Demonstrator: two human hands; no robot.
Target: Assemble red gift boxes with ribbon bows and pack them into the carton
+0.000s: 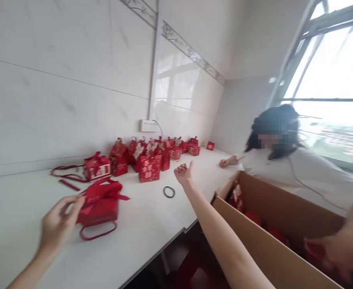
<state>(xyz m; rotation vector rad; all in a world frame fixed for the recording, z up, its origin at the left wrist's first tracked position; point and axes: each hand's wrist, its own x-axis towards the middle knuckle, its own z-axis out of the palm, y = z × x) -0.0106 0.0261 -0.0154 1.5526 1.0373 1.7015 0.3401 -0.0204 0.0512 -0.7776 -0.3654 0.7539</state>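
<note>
On the left, my left hand (60, 218) pinches the ribbon edge of a red gift box (102, 208) with thumb and fingers. A red cord loop hangs from the front of this box, and ribbon ends stick out at its sides. My right hand (184, 173) is held above the table, empty, with its fingers loosely curled and the thumb raised apart from them. Just left of that hand stands a red box with gold lettering (149, 169). A black ring-shaped band (169, 192) lies on the white table (140, 224) below my right hand.
Several red gift boxes (119, 158) line the wall, with loose ribbon (66, 173) at their left end. An open cardboard box (263, 245) holding red items stands at the right. Behind it a person (309, 168) sits; a blurred hand (341, 245) reaches into the box.
</note>
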